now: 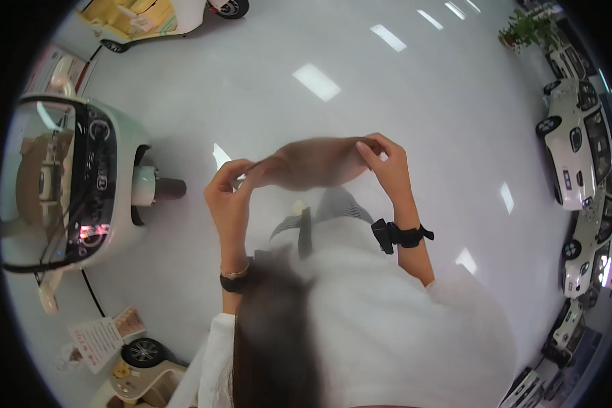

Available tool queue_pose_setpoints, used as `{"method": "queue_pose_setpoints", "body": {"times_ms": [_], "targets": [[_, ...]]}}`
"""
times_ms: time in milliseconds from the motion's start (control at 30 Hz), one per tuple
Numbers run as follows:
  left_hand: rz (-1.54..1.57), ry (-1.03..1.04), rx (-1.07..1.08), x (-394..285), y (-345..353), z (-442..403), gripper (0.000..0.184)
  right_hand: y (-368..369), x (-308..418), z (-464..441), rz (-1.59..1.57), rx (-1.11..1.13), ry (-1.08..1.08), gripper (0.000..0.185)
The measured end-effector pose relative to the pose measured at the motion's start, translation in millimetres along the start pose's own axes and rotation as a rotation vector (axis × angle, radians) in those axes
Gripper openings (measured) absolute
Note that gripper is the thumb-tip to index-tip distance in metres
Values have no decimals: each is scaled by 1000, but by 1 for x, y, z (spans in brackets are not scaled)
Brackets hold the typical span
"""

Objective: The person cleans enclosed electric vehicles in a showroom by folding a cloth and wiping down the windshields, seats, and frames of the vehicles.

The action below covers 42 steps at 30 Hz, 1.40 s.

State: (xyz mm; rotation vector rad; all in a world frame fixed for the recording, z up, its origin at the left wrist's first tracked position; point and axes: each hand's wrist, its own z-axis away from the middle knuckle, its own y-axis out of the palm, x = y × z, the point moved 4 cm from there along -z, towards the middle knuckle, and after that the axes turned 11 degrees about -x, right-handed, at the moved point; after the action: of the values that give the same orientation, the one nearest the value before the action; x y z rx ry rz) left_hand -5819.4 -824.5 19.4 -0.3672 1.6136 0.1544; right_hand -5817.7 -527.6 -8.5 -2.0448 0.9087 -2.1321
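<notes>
A brown cloth (316, 163), slightly blurred, is stretched between my two hands in front of my chest. At its left end, the thumb and fingers of my left hand (230, 187) pinch the edge. My right hand (387, 160) pinches the opposite end, thumb on top. The cloth sags a little in the middle and hangs above the floor. A black band is on each wrist, and the right one carries a small black device (387, 236). Long dark hair hangs over the left part of my white shirt.
A small white vehicle (122, 197) with a windshield stands at the left, a cream one (177, 17) at the top left. Lower left are a sign (96, 340) and a wheel (143, 352). Several white cars (571, 146) line the right side, near a plant (527, 30).
</notes>
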Motion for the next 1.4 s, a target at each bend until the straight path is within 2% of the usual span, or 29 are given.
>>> {"method": "queue_pose_setpoints", "body": {"times_ms": [133, 233, 333, 400, 433, 533, 567, 633, 733, 867, 933, 1100, 1200, 1300, 1367, 1400], "targets": [[7, 33, 61, -5, 49, -69, 12, 28, 10, -56, -224, 40, -11, 27], [-42, -31, 88, -1, 82, -133, 12, 63, 23, -122, -206, 78, -121, 28], [-64, -51, 124, 1, 116, -198, 12, 93, 51, -185, -401, 110, -7, 17], [-5, -53, 151, -4, 141, -246, 12, 115, 70, -242, -354, 270, -175, 19], [-80, -22, 165, 2, 148, -269, 14, 128, 78, -266, -332, 348, -264, 21], [-135, 13, 143, -3, 170, -337, 15, 173, 108, -336, -362, 379, -364, 18], [-108, 55, 132, -3, 176, -360, 16, 185, 116, -361, -365, 416, -350, 20], [-158, -34, 40, -10, 187, -402, 16, 206, 135, -404, -367, 488, -305, 23], [-149, -93, 5, -4, 196, -462, 17, 234, 161, -459, -198, 538, -399, 19], [55, -90, 116, 7, 216, -551, 16, 277, 166, -536, -263, 406, -521, 17], [106, -200, 154, 11, 222, -595, 16, 299, 171, -580, -276, 359, -554, 16], [204, -256, 183, 25, 250, -724, 19, 351, 201, -682, -220, 235, -519, 7], [202, -226, 257, 21, 269, -801, 17, 368, 224, -734, -183, 124, -572, 5], [116, -65, 284, 10, 290, -868, 18, 394, 233, -791, -172, 14, -611, 5], [1, 9, 318, 12, 291, -912, 19, 420, 238, -819, -138, 21, -556, 7], [21, -50, 332, 13, 299, -924, 18, 422, 240, -835, -114, 45, -499, 9]]}}
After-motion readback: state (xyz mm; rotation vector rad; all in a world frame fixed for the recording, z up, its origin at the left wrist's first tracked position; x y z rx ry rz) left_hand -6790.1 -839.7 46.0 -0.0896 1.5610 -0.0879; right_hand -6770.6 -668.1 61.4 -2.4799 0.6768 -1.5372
